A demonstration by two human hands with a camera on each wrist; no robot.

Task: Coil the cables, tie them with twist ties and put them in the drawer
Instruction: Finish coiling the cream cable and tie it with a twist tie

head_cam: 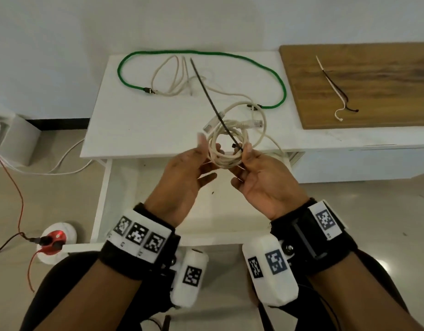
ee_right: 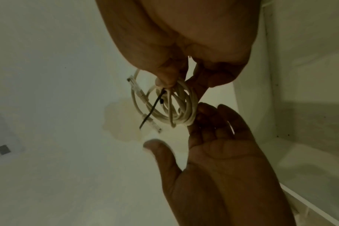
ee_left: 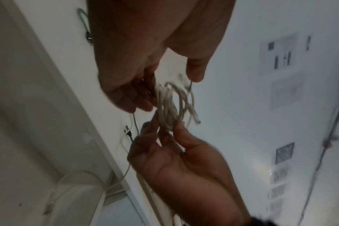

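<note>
Your left hand (head_cam: 182,177), fingers extended, steadies the coil (head_cam: 224,163) at 8 o'clock so your right hand (head_cam: 263,182), pinching the tie (head_cam: 206,90) at 4 o'clock, can cinch it.

Braided green cable (head_cam: 201,53), wood-grain board (head_cam: 373,75) — matt table (head_cam: 134,120)

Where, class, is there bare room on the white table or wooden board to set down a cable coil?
The white table is bare front-left, between the green cable and its near edge. The wooden board is bare right of the twist ties. Crowded: the table's back and right, under loose white cables.
</note>
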